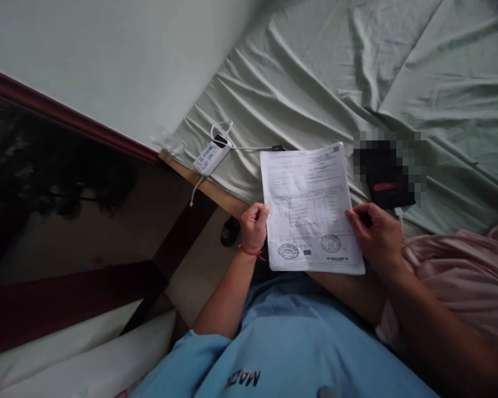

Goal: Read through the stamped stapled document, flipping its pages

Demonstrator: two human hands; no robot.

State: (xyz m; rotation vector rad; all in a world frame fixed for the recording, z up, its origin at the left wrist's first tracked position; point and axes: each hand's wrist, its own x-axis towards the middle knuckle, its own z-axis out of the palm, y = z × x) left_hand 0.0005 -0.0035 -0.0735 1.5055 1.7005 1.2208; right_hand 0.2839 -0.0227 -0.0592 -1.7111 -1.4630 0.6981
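A stack of printed sheets (pixel 307 215) is held up in front of my blue shirt. Its top page carries lines of text, two round ink stamps and a barcode near the bottom; the words are too small to read. My left hand (pixel 254 225), with a red string at the wrist, pinches the left edge of the paper. On the opposite edge, my right hand (pixel 377 232) grips the sheets between thumb and fingers. Just beyond the right hand lies a dark, partly blurred device (pixel 388 185) with a red patch.
A wrinkled pale green sheet (pixel 315 88) covers the bed. Near its wooden edge (pixel 216 193) lies a white power strip (pixel 211 157) with a white cable. Pink cloth (pixel 460 271) bunches at the right. Dark-framed glass (pixel 45 177) stands at the left, and white sacks (pixel 108 354) lie below it.
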